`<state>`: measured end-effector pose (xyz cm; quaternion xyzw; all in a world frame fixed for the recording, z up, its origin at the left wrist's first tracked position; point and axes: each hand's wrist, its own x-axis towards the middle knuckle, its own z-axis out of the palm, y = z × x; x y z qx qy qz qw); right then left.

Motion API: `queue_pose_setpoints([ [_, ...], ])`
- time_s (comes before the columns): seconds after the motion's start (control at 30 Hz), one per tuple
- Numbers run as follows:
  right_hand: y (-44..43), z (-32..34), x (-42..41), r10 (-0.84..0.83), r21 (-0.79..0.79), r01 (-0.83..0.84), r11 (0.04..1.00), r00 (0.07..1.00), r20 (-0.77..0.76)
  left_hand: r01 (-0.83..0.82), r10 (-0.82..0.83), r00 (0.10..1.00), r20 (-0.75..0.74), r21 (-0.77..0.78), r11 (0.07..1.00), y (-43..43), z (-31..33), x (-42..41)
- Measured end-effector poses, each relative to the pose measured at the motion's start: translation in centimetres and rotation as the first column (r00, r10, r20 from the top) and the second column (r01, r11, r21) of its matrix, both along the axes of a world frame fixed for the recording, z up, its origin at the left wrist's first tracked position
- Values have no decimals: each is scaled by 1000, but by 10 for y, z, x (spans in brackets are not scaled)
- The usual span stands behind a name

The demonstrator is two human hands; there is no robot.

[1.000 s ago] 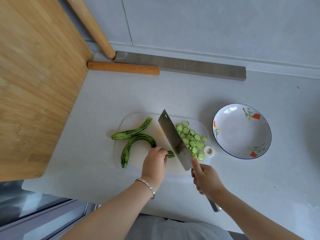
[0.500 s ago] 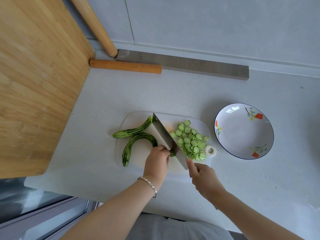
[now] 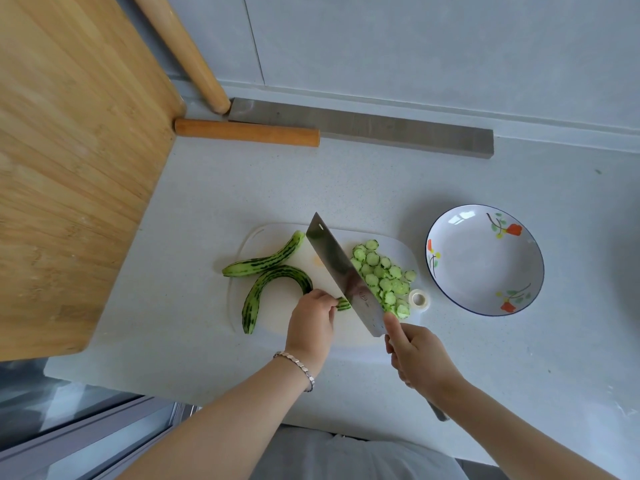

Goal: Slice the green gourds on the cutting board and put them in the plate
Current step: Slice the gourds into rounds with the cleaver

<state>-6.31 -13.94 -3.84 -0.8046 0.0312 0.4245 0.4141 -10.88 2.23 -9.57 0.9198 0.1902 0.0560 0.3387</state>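
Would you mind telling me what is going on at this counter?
A person is mid-slice at a white cutting board. The right hand holds a cleaver; the left hand pins the curved gourd at the blade. A pile of slices lies right of the blade, a second gourd waits at the left, and the plate holds nothing yet.

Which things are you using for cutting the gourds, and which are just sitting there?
For the job: cleaver, curved gourd, spare gourd, slices, cutting board, plate.
Just lying about: tape roll, leaning rolling pin, lying rolling pin, metal bar, wooden board.
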Motion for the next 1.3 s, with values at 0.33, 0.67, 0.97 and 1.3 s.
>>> queue_pose_setpoints([
  [0.33,4,-9,-1,111,-113,-105,988,993,42,-2,2,999,-32,-1,1000,0,-4,-1],
  [0.67,-3,0,0,91,-64,-86,994,993,78,-4,4,1000,-11,-15,1000,0,-5,1],
  [0.97,2,-4,-1,147,-111,-137,984,985,93,-1,1,1000,-29,-16,1000,0,-5,1],
  [1.3,8,-18,-5,59,-88,-56,995,998,24,-66,63,997,-52,-46,997,-3,-4,1],
])
